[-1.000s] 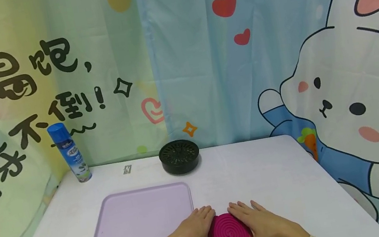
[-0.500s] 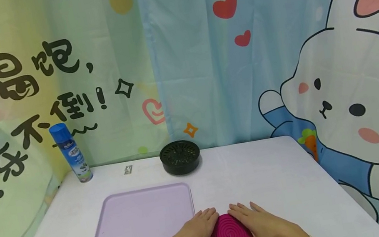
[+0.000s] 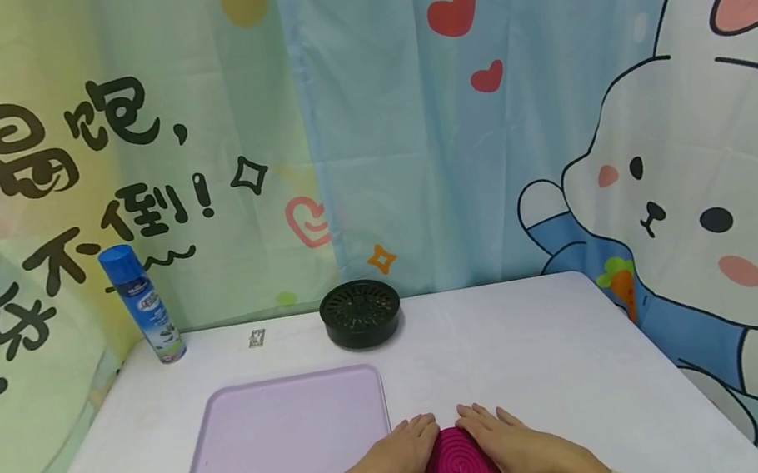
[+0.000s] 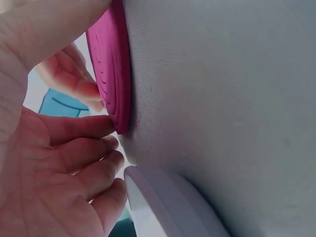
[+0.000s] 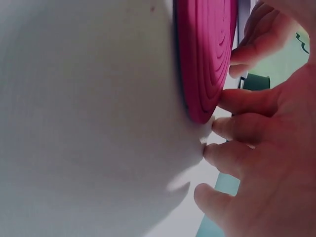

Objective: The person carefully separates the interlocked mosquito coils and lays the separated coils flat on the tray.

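Note:
A magenta mosquito coil (image 3: 462,471), round with spiral grooves, lies flat on the white table between both hands. My left hand (image 3: 408,468) rests along its left side, thumb near and fingertips at the far rim. On the other side my right hand (image 3: 512,454) mirrors it. In the left wrist view the left hand (image 4: 64,168) touches the edge of the coil (image 4: 111,69) with its index fingertip, the other fingers loosely bent. The right hand (image 5: 261,133) has its index fingertip at the coil's rim (image 5: 202,69), its remaining fingers extended over the table.
Just left of the left hand lies a lilac tray (image 3: 283,448). At the back stand a round black mosquito coil holder (image 3: 361,316) and a blue spray can (image 3: 146,307). A small flat metal piece (image 3: 257,338) lies between them. A printed curtain (image 3: 373,119) hangs behind the table.
Both hands have drawn slightly inward around the mosquito coil, the left one moving a little right. The coil stays flat in nearly the same place.

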Tool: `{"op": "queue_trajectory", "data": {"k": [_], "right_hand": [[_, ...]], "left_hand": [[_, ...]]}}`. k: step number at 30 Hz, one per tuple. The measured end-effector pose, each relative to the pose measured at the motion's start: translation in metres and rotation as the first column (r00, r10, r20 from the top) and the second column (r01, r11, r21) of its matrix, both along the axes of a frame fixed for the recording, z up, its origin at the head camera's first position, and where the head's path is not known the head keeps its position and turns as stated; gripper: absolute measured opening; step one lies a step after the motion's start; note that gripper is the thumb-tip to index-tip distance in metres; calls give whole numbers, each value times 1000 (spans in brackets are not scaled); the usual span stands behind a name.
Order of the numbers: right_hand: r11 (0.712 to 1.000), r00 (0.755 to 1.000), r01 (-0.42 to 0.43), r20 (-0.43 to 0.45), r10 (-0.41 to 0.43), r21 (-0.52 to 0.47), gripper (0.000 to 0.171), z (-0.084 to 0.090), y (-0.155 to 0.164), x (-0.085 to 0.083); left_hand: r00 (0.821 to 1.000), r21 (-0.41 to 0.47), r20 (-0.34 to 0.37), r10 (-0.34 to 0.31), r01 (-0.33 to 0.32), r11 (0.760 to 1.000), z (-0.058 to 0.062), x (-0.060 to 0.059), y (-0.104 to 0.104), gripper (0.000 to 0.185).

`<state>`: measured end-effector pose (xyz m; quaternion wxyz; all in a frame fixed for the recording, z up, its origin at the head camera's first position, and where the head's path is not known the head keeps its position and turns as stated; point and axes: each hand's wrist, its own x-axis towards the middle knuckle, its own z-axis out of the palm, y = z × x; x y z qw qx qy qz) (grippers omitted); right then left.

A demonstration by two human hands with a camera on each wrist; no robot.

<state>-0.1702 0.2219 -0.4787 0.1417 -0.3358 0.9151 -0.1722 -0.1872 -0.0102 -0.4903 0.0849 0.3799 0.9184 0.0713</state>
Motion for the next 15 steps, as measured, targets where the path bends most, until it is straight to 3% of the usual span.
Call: {"op": "queue_trajectory", "data": {"k": [15], "right_hand": [[981, 990, 110, 100, -95, -157, 103, -7, -5, -11]], "left_hand": [[1000, 30, 18, -4, 3, 1000, -1, 0, 0, 97]]}}
